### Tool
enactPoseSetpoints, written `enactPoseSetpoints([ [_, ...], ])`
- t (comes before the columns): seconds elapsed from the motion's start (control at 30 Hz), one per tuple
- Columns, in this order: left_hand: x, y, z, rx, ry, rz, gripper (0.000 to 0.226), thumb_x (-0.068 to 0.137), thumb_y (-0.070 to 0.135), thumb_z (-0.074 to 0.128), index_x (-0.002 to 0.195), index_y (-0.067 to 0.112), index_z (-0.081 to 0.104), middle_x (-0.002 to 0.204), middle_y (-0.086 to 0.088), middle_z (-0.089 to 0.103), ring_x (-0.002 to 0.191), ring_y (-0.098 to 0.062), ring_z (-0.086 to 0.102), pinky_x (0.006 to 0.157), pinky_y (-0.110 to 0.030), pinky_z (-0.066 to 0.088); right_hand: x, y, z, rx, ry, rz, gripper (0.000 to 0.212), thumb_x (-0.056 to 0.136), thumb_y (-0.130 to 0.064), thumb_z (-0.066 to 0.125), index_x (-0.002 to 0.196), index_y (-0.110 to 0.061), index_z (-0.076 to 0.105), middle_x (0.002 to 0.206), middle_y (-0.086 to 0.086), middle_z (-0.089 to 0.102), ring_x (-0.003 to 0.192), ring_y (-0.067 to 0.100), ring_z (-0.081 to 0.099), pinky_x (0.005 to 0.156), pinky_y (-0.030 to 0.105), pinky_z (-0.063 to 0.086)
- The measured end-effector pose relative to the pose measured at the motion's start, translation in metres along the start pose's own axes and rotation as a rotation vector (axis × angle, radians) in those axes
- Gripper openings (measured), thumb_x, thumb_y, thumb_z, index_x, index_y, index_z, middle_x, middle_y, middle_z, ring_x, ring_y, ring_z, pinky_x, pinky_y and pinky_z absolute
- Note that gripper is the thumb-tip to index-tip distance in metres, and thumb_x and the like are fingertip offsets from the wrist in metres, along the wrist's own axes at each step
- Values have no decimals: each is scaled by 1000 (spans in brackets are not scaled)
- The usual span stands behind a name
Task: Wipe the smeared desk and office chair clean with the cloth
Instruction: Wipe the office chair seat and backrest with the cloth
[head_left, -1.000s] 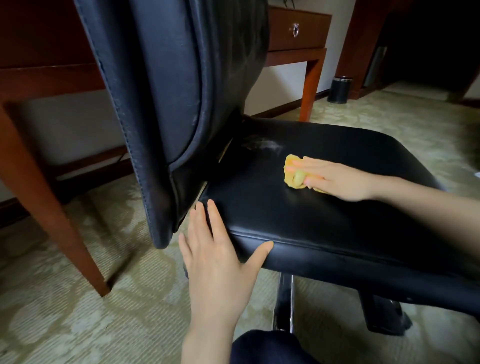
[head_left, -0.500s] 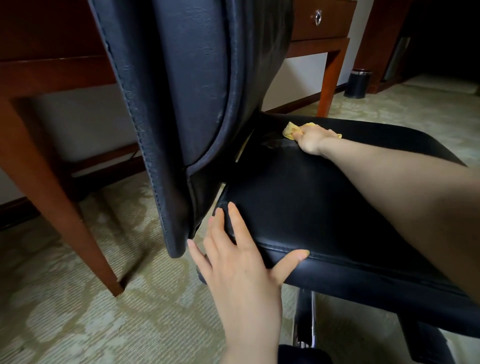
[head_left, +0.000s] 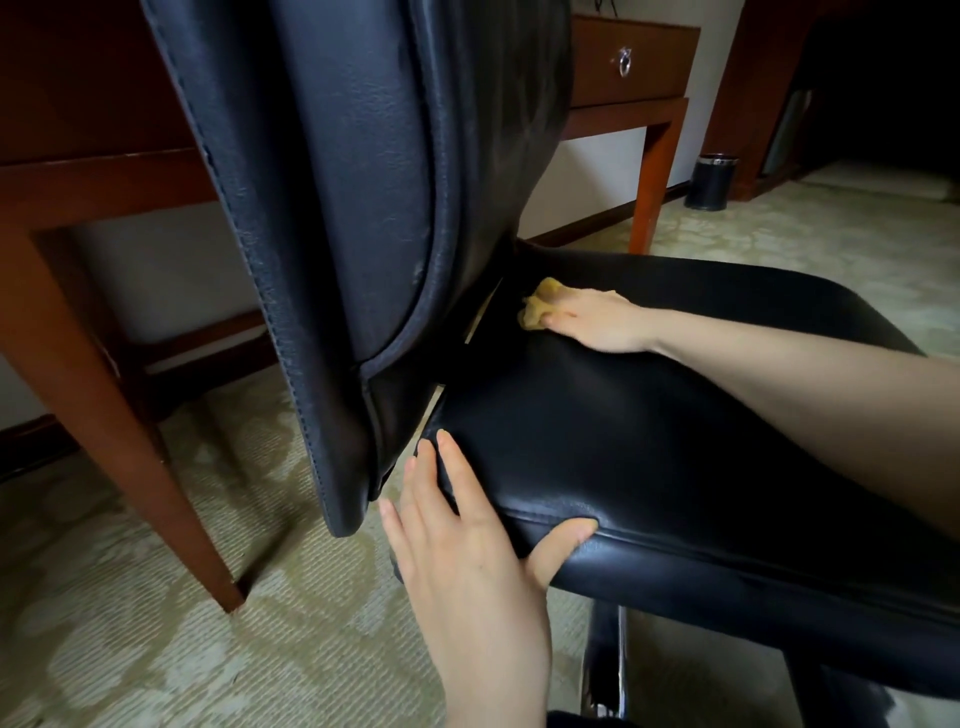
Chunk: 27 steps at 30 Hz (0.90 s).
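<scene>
The black leather seat (head_left: 649, 441) of the office chair fills the middle of the view, and everything else is placed from it.

At the seat's rear edge, just in front of the gap beneath the backrest (head_left: 353, 182), the right hand (head_left: 597, 322) lies knuckles up. Its fingers are curled over the bunched yellow cloth (head_left: 537, 306) and press it down onto the leather. The cloth pokes out past the fingertips towards the backrest, and the right forearm stretches across the seat top from the seat's right side.

At the seat's near left corner, the left hand (head_left: 467, 545) rests spread out. Its fingers are straight and laid along the corner, and the thumb is splayed wide, pushing against the piped side edge. It grips nothing.

The backrest rises from the seat's rear, tall and dark, with stitched seams. No smear can be made out on the seat from here.

Behind the seat stands the red-brown wooden surface (head_left: 93, 182), seen from below. One leg comes down to the left of the seat and another beyond its far edge. A drawer (head_left: 623, 62) with a metal ring pull sits above that far edge.

Past the seat's far right corner, a small dark bin (head_left: 711, 182) with a shiny rim stands on the floor. Pale patterned carpet (head_left: 156, 623) lies under the seat, where part of the chair base (head_left: 605, 665) shows.
</scene>
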<state>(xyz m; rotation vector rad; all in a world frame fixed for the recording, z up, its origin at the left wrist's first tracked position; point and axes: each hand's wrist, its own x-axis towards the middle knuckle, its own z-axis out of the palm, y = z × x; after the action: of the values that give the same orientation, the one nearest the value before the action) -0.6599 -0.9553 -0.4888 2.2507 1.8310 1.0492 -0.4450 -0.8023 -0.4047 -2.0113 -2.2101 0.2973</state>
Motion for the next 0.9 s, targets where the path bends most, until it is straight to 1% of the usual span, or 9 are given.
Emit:
enactPoseSetpoints([
  [0.07, -1, 0, -3, 14, -12, 0, 113, 70, 87, 20, 137, -1, 43, 134, -19, 50, 126, -33, 45, 108, -51, 25, -17, -1, 3, -14, -22, -80, 44, 103, -34, 27, 144, -22, 38, 152, 2, 31, 139, 21, 27, 111, 39, 22],
  [0.2, -2, 0, -6, 52, -30, 11, 112, 70, 86, 21, 135, -2, 44, 132, -20, 53, 125, -35, 49, 104, -55, 30, -54, -1, 11, -51, -23, -255, 44, 104, -26, 32, 147, -21, 29, 154, -7, 26, 142, 5, 11, 115, 18, 3],
  [0.33, -3, 0, -7, 53, -37, 8, 111, 71, 86, 21, 135, -1, 45, 132, -18, 53, 126, -34, 49, 104, -56, 29, -94, -5, 19, -58, -71, -348, 44, 101, -37, 32, 145, -37, 24, 154, -16, 20, 141, -3, 4, 117, 25, 5],
  [0.43, -4, 0, -6, 49, -26, 7, 109, 71, 85, 23, 137, 1, 43, 134, -17, 52, 128, -32, 47, 105, -55, 26, -121, -11, 29, 11, -85, -413, 42, 95, -47, 33, 133, -54, 18, 152, -24, 14, 142, -7, 2, 115, 18, 0],
  [0.53, -4, -1, -4, 27, -19, 0, 109, 71, 86, 23, 139, 3, 41, 137, -15, 49, 130, -30, 44, 107, -54, 22, -122, -15, 33, 84, 33, -474, 47, 92, -50, 33, 139, -44, 33, 150, -19, 30, 141, -2, 17, 118, 32, 14],
  [0.67, -4, -3, -3, -7, -27, 3, 110, 72, 89, 18, 140, 4, 37, 141, -11, 47, 132, -27, 41, 108, -53, 17, -83, -13, 24, 88, 106, -430, 29, 101, -36, 40, 125, -31, 57, 129, -25, 49, 128, -6, 35, 102, 31, 38],
  [0.7, -5, -4, -3, -15, -22, 2, 110, 72, 89, 18, 140, 5, 36, 141, -11, 47, 133, -26, 40, 108, -54, 17, -67, -10, 22, 85, 96, -387, 35, 100, -43, 38, 127, -29, 56, 132, -20, 50, 131, -2, 36, 103, 33, 38],
  [0.8, -4, -8, 1, -42, -7, -3, 109, 72, 89, 18, 142, 6, 33, 144, -10, 45, 135, -22, 35, 109, -55, 17, -18, -1, 11, 55, 56, -180, 75, 87, -74, 21, 137, -26, 48, 144, 0, 45, 136, 20, 36, 110, 43, 31],
  [0.9, -2, -11, 5, -73, 7, 13, 110, 73, 88, 20, 143, 5, 31, 144, -11, 44, 134, -20, 31, 111, -52, 15, 20, 6, 3, 8, 40, 1, 60, 97, -55, 22, 140, -18, 44, 147, 6, 40, 134, 28, 38, 109, 44, 30],
])
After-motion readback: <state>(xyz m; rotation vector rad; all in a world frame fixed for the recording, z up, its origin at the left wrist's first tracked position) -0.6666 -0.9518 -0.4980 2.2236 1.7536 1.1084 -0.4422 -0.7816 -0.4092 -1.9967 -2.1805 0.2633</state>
